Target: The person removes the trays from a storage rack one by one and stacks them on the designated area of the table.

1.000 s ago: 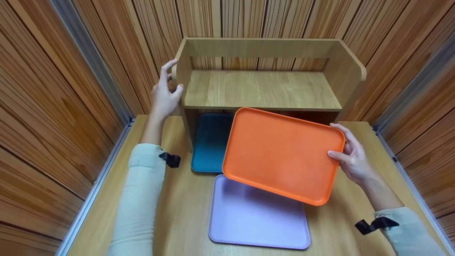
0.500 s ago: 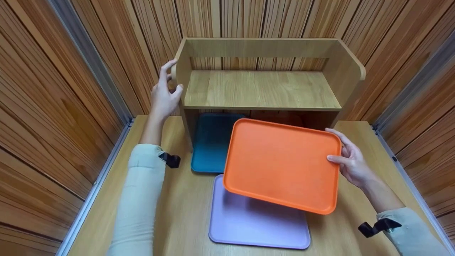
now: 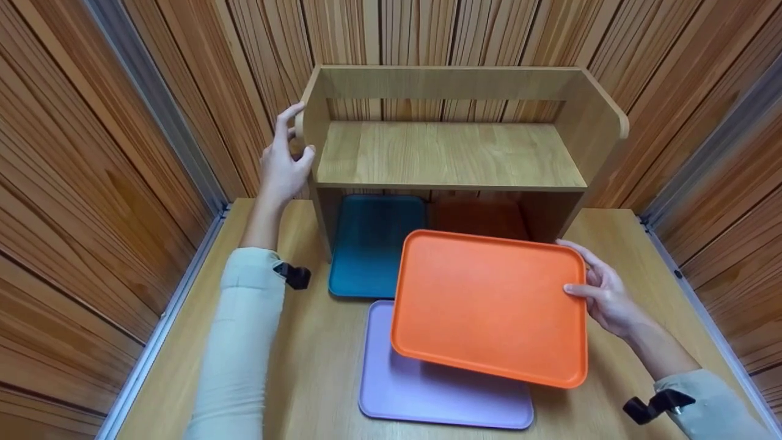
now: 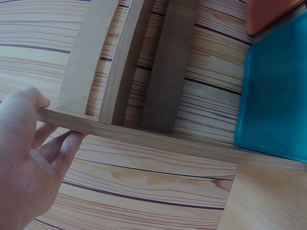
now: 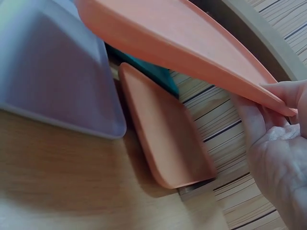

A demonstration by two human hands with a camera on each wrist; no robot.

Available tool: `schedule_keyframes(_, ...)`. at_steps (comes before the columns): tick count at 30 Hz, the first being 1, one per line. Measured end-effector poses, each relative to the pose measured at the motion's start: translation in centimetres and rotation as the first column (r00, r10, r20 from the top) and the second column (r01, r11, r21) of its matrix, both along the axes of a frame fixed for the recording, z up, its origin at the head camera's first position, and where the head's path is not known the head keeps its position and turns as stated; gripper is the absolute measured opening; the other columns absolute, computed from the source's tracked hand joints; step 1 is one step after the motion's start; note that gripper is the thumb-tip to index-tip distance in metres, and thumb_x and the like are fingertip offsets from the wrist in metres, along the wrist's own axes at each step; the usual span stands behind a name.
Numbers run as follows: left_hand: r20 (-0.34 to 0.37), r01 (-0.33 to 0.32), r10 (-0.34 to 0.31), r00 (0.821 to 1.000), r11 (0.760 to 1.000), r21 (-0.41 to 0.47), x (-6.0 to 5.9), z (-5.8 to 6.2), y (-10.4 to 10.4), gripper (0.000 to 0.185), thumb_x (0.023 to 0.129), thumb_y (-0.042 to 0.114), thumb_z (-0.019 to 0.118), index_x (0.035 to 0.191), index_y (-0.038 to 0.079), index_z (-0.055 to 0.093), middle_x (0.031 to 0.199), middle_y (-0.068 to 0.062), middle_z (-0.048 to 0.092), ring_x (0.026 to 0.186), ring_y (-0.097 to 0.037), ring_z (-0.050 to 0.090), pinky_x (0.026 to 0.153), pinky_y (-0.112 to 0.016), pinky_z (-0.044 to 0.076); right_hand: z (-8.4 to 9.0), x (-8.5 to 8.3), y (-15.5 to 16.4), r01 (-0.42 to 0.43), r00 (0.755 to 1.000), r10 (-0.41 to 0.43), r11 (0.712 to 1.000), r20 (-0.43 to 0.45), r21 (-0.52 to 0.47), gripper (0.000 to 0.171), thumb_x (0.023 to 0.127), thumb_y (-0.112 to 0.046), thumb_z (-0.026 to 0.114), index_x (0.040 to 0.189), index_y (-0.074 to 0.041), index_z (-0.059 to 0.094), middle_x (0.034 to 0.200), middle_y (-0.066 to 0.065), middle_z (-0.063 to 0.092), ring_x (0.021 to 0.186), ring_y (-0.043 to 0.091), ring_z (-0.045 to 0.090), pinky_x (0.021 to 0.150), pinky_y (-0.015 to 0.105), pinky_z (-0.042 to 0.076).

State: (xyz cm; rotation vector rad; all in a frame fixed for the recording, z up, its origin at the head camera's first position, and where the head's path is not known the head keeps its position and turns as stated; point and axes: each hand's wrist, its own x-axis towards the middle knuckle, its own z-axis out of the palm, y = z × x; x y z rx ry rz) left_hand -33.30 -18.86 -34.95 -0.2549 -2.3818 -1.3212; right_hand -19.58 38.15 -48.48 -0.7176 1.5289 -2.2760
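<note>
My right hand [image 3: 605, 296] holds an orange tray [image 3: 489, 305] by its right edge, thumb on top and fingers beneath. Slightly tilted, that tray hangs over part of a lilac tray [image 3: 440, 394] lying on the table. With my left hand [image 3: 284, 162] I grip the left side panel of a wooden shelf [image 3: 449, 156]; the left wrist view has the thumb [image 4: 41, 98] on one face of the panel and fingers on the other. Under the shelf board lie a teal tray [image 3: 369, 256] at left and a second orange tray [image 5: 165, 132] at right, mostly hidden in the head view.
The shelf's right side panel [image 3: 595, 122] stands behind my right hand. Wood-plank walls [image 3: 98, 183] close in the table [image 3: 317, 373] at the back and both sides, with metal strips along the side edges.
The held orange tray has come down and toward me, covering more of the lilac tray and uncovering more of the teal one and the second orange one. My left hand stays put.
</note>
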Motion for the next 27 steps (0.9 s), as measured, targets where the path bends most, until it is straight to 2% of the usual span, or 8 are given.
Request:
schedule_keyframes(4, -0.004, 0.002, -0.002, 1.0, 1.0, -0.001, 0.0, -0.1, 0.0, 0.067, 0.113, 0.014, 0.057, 0.173, 0.034, 0.033, 0.171, -0.02, 0.055, 0.129, -0.039, 0.074, 0.087, -0.039, 0.061, -0.7, 0.3, 0.3, -0.042, 0.999, 0.042, 0.999, 0.016, -0.014, 0.078, 0.107, 0.025, 0.032, 0.172, -0.016, 0.04, 0.158, 0.008, 0.07, 0.138, 0.023, 0.075, 0.103, 0.037, 0.063)
schedule_keyframes(9, -0.055, 0.001, -0.002, 0.998, 1.0, -0.012, -0.1, -0.2, -0.1, 0.067, 0.112, 0.011, 0.057, 0.172, 0.029, 0.036, 0.169, -0.021, 0.058, 0.091, -0.032, 0.068, 0.07, -0.025, 0.05, -1.5, 0.6, 0.5, -0.047, 0.998, 0.048, 0.999, 0.048, -0.023, 0.078, 0.106, 0.026, 0.033, 0.171, -0.015, 0.04, 0.156, 0.008, 0.072, 0.137, 0.024, 0.076, 0.103, 0.039, 0.064)
schedule_keyframes(14, -0.067, 0.003, -0.004, 0.998, 1.0, -0.008, -0.1, -0.2, -0.1, 0.066, 0.111, 0.01, 0.058, 0.171, 0.029, 0.037, 0.171, -0.021, 0.056, 0.103, -0.029, 0.072, 0.068, -0.02, 0.048, -2.4, 0.8, 0.6, -0.074, 0.994, 0.076, 0.997, 0.073, -0.033, 0.078, 0.106, 0.026, 0.032, 0.171, -0.016, 0.042, 0.156, 0.008, 0.071, 0.137, 0.024, 0.076, 0.104, 0.039, 0.063)
schedule_keyframes(19, -0.053, -0.006, 0.005, 0.999, 1.0, -0.019, -0.1, -0.2, -0.1, 0.066, 0.112, 0.012, 0.058, 0.172, 0.03, 0.036, 0.169, -0.02, 0.059, 0.077, -0.025, 0.061, 0.063, -0.022, 0.046, -3.1, 1.0, 0.6, -0.1, 0.991, 0.101, 0.995, 0.083, -0.021, 0.078, 0.107, 0.025, 0.031, 0.171, -0.018, 0.043, 0.158, 0.007, 0.07, 0.14, 0.023, 0.074, 0.107, 0.038, 0.062)
schedule_keyframes(21, -0.05, -0.002, 0.001, 0.999, 1.0, -0.015, -0.1, -0.2, -0.1, 0.066, 0.112, 0.012, 0.059, 0.172, 0.03, 0.036, 0.169, -0.02, 0.059, 0.09, -0.029, 0.072, 0.07, -0.026, 0.053, -3.4, 1.1, 0.6, -0.108, 0.99, 0.109, 0.994, 0.092, -0.022, 0.078, 0.107, 0.024, 0.031, 0.171, -0.018, 0.042, 0.159, 0.007, 0.07, 0.14, 0.023, 0.074, 0.107, 0.038, 0.062)
schedule_keyframes(22, -0.048, 0.002, -0.002, 0.999, 1.0, -0.011, -0.1, -0.2, -0.1, 0.066, 0.112, 0.012, 0.058, 0.172, 0.03, 0.036, 0.169, -0.02, 0.058, 0.104, -0.032, 0.077, 0.077, -0.03, 0.059, -3.6, 1.1, 0.6, -0.111, 0.989, 0.113, 0.994, 0.098, -0.022, 0.077, 0.107, 0.024, 0.031, 0.171, -0.018, 0.043, 0.159, 0.007, 0.07, 0.14, 0.023, 0.074, 0.107, 0.038, 0.062)
schedule_keyframes(24, -0.043, 0.009, -0.009, 0.999, 1.0, 0.002, -0.1, -0.2, 0.0, 0.066, 0.112, 0.012, 0.058, 0.172, 0.03, 0.035, 0.17, -0.021, 0.057, 0.128, -0.037, 0.076, 0.087, -0.041, 0.063, -3.9, 1.2, 0.6, -0.118, 0.986, 0.12, 0.993, 0.113, -0.023, 0.077, 0.108, 0.024, 0.031, 0.171, -0.018, 0.042, 0.159, 0.007, 0.07, 0.14, 0.023, 0.074, 0.108, 0.039, 0.062)
schedule_keyframes(27, -0.031, 0.01, -0.01, 0.999, 1.0, 0.007, 0.0, -0.1, 0.0, 0.067, 0.113, 0.013, 0.058, 0.172, 0.031, 0.035, 0.171, -0.021, 0.056, 0.137, -0.043, 0.073, 0.09, -0.048, 0.064, -4.5, 1.3, 0.4, -0.125, 0.982, 0.125, 0.992, 0.139, -0.014, 0.077, 0.108, 0.023, 0.032, 0.172, -0.02, 0.042, 0.158, 0.007, 0.07, 0.14, 0.022, 0.074, 0.108, 0.039, 0.062)
